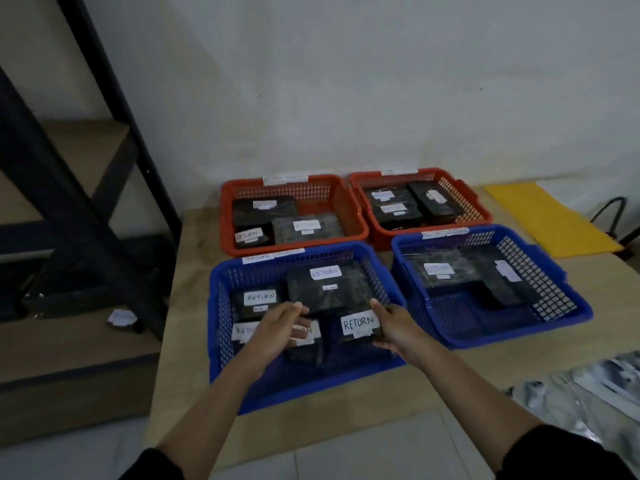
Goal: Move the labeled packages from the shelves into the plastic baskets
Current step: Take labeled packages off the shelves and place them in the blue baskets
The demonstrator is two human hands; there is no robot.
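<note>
right hand (398, 327) grips RETURN package (358, 323) | left hand (277, 327) seemingly relaxed

We take the near-left blue basket (221, 341) as reference. Its front strip is open mesh floor; black packages (320, 289) fill the rest. Right of it, a narrow gap precedes the second blue basket (568, 306). Behind it, the red basket (228, 216) sits nearly touching. Left stands the dark shelf frame (114, 216).

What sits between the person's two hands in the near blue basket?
In the head view, black packages lie between the left hand and right hand, inside the blue basket.
</note>
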